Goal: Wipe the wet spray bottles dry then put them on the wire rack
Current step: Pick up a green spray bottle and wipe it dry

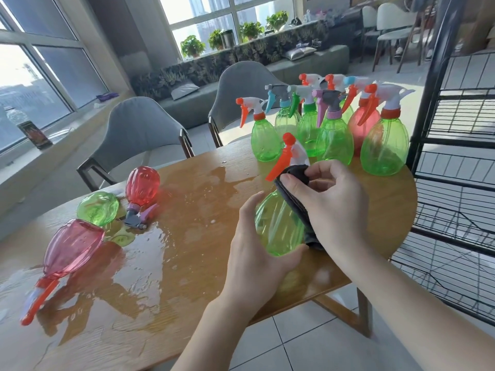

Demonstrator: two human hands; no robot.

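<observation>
Being gripped by the left hand [257, 253] near the worktop [187, 263] edge, a green bottle [278, 226] is being rubbed with a grey cloth [293, 199] pinched in the right hand [326, 207].

1. Large windows [40, 76] along left wall and far wall; bright daylight outside, tall buildings visible through far panes.
2. Grey window ledge [67, 140] on left; a plastic water bottle [13, 116] and a dark propped-up item on it.
3. Potted green plants [191, 46] lined along far sill.
4. Long bench [294, 65] under far windows, leaf-patterned backrest, cushions on seat.
5. Two grey padded chairs [139, 132] at the wooden table's [187, 263] far side.
6. Floor: pale tiles [308, 344] with dark grout.
7. White chairs [388, 22] at upper right.
</observation>
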